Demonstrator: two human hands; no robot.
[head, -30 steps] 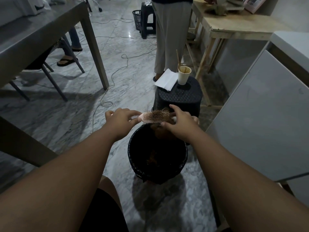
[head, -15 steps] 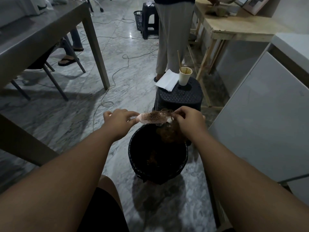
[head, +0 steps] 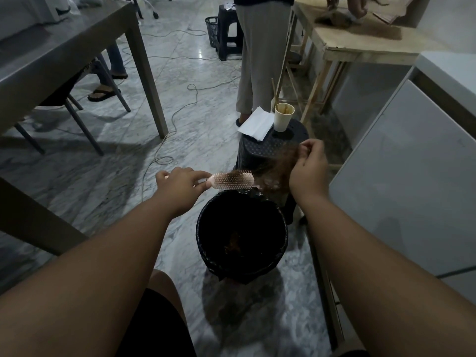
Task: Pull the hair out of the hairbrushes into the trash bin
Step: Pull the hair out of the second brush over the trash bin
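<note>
The left hand point(head: 180, 185) pinched the handle of the one brush point(head: 233, 180), which lay level with its long axis running left to right, bristles facing the camera, just above the far rim of the bin point(head: 242, 234). The right hand point(head: 307, 164) was closed in a pinch on a tuft of hair point(head: 275, 167), raised up and to the right of the brush head. The hair stretched in a loose brown veil from the fingers down to the brush's far end, so it seemed not yet free. The tuft hung beyond the bin's rim, over a dark stool point(head: 270, 148), not over the opening; the bin lay below and toward the person from the right hand, which was the nearer hand to drop it. One bin, one brush in view, one tuft in hand, and one clump of hair already visible in the bin. On the stool stood one cup point(head: 283, 119) and one folded paper point(head: 256, 123).
</note>
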